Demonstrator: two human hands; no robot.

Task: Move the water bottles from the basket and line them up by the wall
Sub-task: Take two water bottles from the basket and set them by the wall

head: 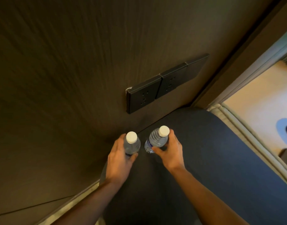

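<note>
Two clear water bottles with white caps stand side by side near the foot of the brown wood-grain wall (66, 78). My left hand (119, 157) grips the left bottle (132, 144), which is upright. My right hand (169, 151) grips the right bottle (157, 140), which tilts with its cap leaning right. Both bottles are over the dark round tabletop (196, 159). The basket is out of view.
A row of dark socket plates (160, 87) is mounted on the wall just above the tabletop. A padded bench or bed edge (246, 138) runs along the right. A blue object (286, 132) lies at the far right.
</note>
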